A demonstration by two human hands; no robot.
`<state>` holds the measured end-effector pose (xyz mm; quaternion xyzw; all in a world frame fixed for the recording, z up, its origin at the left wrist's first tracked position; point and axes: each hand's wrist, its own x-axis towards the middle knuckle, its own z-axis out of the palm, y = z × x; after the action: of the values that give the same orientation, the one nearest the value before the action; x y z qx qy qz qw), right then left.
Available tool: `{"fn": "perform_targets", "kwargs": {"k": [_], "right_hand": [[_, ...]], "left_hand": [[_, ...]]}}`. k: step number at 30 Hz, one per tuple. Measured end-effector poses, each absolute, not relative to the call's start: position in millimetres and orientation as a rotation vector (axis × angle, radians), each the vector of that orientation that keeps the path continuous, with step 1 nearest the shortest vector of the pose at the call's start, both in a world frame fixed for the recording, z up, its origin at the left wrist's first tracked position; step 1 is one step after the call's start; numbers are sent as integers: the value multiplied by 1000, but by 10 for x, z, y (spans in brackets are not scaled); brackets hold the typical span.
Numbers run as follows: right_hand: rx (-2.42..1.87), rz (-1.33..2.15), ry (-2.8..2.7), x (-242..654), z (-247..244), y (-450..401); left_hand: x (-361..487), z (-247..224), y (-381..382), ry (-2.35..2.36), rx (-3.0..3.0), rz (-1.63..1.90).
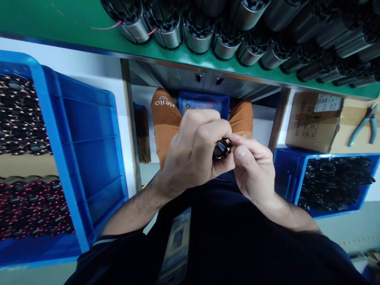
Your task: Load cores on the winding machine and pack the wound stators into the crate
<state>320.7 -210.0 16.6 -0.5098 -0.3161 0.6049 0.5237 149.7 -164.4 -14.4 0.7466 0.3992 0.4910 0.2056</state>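
Note:
My left hand (198, 150) is wrapped round a small motor stator (222, 149), black with copper windings showing at its end face. Most of its body is hidden inside the fist. Close against that end, my right hand (252, 164) has its thumb and forefinger pinched together at the stator's edge. Whatever lies between those fingertips is too small to make out. Both hands are in front of my chest, above my lap.
Many metal-cased stators (198, 37) stand on the green bench top (74, 19). At left, a blue crate (89, 130) holds wound parts. A blue bin (289, 174) of black pieces, a carton (311, 122) and pliers (364, 122) are at right. Another blue bin (204, 97) sits between my knees.

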Motion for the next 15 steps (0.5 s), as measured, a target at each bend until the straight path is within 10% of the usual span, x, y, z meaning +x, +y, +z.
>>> {"fn": "perform_targets", "kwargs": {"k": [15], "right_hand": [[-1233, 1401, -902, 3289, 129, -2032]], "left_hand": [[1442, -124, -1657, 1110, 2180, 1278]]}}
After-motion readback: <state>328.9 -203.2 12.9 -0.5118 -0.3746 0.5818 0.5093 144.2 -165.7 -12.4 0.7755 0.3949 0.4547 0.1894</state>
